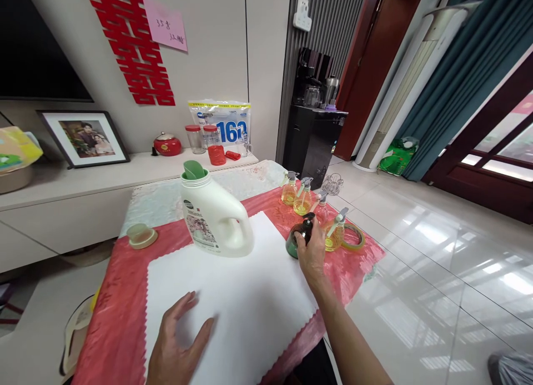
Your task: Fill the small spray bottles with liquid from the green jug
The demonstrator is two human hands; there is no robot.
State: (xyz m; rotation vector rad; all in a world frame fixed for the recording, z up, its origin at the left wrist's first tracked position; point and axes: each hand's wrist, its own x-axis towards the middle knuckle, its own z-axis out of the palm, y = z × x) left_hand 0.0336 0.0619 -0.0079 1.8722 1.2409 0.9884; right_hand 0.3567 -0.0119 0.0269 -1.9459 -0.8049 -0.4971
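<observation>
My right hand (pixel 311 253) is closed around a dark green bottle (pixel 296 238) with a black pump top, at the right edge of a white cloth (pixel 233 302). My left hand (pixel 177 340) lies flat on the near left part of that cloth, fingers spread, holding nothing. A large white detergent jug (pixel 214 216) with an open green spout stands upright at the cloth's far edge. Its beige cap (pixel 142 235) sits to the left on the red table cover (pixel 119 318).
Several small spray bottles of yellow liquid (pixel 300 199) and a roll of tape (pixel 353 236) stand at the table's right side. A low white cabinet (pixel 83 180) behind holds a framed photo, red jars and a packet. Glossy tiled floor (pixel 437 252) lies to the right.
</observation>
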